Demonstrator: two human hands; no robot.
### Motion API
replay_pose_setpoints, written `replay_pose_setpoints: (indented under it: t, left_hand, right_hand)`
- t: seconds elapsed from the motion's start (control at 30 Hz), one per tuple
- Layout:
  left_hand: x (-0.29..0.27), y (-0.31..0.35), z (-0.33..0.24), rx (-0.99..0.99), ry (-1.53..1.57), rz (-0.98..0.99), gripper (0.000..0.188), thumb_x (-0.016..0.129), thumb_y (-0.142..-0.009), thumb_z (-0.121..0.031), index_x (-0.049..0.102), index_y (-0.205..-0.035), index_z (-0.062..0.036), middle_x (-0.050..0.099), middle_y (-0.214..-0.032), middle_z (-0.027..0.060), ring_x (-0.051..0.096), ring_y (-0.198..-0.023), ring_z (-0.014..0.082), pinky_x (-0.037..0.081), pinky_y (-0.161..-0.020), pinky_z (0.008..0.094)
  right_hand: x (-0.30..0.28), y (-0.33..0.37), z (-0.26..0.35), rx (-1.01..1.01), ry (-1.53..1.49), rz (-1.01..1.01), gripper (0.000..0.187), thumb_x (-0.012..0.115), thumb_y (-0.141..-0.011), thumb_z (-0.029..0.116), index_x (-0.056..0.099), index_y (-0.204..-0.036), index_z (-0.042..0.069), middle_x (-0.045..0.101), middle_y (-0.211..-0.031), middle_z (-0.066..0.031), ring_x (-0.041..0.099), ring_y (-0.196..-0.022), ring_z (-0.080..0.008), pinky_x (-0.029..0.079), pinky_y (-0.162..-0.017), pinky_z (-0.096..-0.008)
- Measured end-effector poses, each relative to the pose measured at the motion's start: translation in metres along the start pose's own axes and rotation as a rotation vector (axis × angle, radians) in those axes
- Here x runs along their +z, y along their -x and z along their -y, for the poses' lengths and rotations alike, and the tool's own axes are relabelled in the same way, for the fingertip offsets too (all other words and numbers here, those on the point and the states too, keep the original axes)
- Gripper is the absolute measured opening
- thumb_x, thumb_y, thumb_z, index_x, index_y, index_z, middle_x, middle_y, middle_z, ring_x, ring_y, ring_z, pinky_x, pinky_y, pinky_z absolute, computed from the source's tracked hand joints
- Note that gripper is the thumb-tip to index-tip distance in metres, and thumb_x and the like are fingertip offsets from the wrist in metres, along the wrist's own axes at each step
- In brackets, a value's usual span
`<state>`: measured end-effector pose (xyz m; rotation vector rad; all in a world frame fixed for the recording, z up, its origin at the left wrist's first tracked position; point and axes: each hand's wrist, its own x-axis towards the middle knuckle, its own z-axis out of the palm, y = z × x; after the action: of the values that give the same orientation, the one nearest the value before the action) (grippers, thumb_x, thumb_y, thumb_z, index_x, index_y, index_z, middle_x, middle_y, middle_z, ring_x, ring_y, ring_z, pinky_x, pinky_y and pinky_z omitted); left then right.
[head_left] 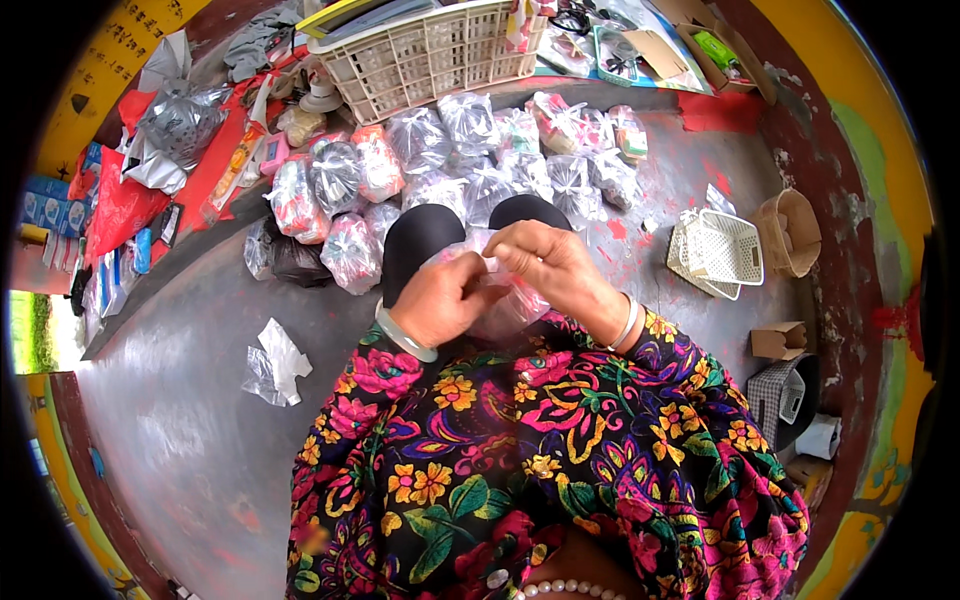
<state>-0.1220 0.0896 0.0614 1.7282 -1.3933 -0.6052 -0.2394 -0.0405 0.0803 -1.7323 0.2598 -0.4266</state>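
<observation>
A clear plastic bag (510,308) with pinkish contents rests in my lap between my knees. My left hand (440,300) has its fingers closed on the gathered top of this bag from the left. From the right, my right hand (555,275) pinches the bag's neck with thumb and forefinger. The fingertips of both hands nearly meet there, and they hide part of the bag's top. Just past my knees, many filled, knotted plastic bags (487,185) lie in a heap on the floor.
Behind the heap stands a large cream plastic crate (430,65). White baskets (715,250) and a cardboard box (790,232) sit at the right. Crumpled plastic (278,362) lies on the grey floor at left. More bags and packages (175,130) cover a raised ledge at far left.
</observation>
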Motion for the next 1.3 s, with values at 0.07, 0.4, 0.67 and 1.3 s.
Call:
replay_pose_setpoints:
  t: [0.07,0.4,0.67,1.3]
  left_hand:
    - [0.008,0.003,0.005,0.078,-0.021,-0.037,0.016,0.057,-0.076,-0.016,0.053,-0.078,-0.0007,0.055,-0.066,0.0149,0.055,-0.061,0.0319,0.041,-0.052,0.0373]
    - [0.015,0.012,0.022,-0.041,0.295,-0.266,0.01,0.051,-0.079,-0.008,0.052,-0.074,0.0004,0.047,-0.051,0.0104,0.046,-0.044,0.0184,0.036,-0.044,0.0285]
    - [0.016,0.01,0.007,-0.097,0.639,-0.299,0.023,0.058,-0.078,-0.008,0.048,-0.098,0.0001,0.055,-0.068,-0.0008,0.046,-0.06,0.0007,0.038,-0.05,0.0175]
    - [0.002,0.003,0.009,-0.37,1.229,-0.502,0.007,0.052,-0.084,-0.011,0.05,-0.085,-0.0043,0.054,-0.066,0.0044,0.046,-0.05,0.0062,0.031,-0.041,0.0162]
  right_hand:
    - [0.006,-0.009,0.006,-0.267,0.277,0.063,0.012,0.055,-0.081,0.012,0.055,-0.076,0.001,0.057,-0.078,-0.0043,0.051,-0.073,-0.0129,0.042,-0.066,-0.0279]
    - [0.011,-0.003,-0.008,0.252,-0.112,0.125,0.02,0.053,-0.082,0.013,0.057,-0.092,-0.004,0.058,-0.075,-0.0044,0.054,-0.065,-0.0081,0.044,-0.056,-0.0222]
    - [0.006,-0.003,-0.004,0.491,-0.186,0.053,0.017,0.052,-0.08,0.006,0.061,-0.091,-0.004,0.058,-0.061,-0.0046,0.055,-0.046,-0.009,0.042,-0.039,-0.0204]
    - [0.013,-0.009,-0.012,0.416,-0.034,0.133,0.014,0.05,-0.077,-0.002,0.06,-0.085,0.002,0.057,-0.068,-0.0006,0.052,-0.055,-0.0045,0.042,-0.044,-0.019]
